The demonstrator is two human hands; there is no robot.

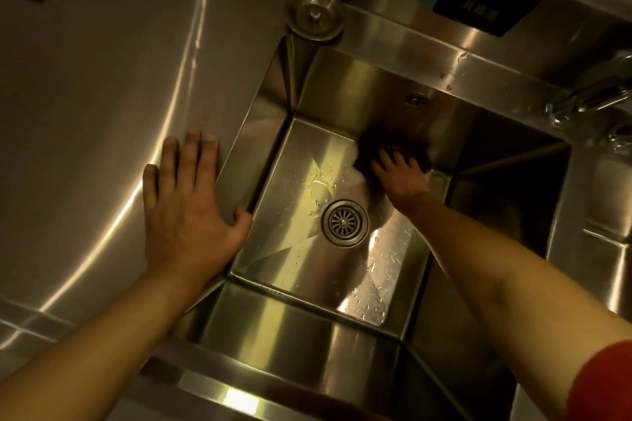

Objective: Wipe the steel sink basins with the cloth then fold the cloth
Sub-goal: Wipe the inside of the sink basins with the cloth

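Right grip (398, 174) flat on cloth (390, 146) at far wall of basin (301, 256)

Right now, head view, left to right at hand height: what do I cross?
Left hand flat on the counter → sink drain → right hand pressing the cloth → faucet.

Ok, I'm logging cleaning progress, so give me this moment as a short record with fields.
stage: wiping basin
cloth: dark, low on far wall
right hand: presses cloth
left hand: flat on counter, thumb over basin edge
water: drops on floor near drain
stopper: out, on far rim
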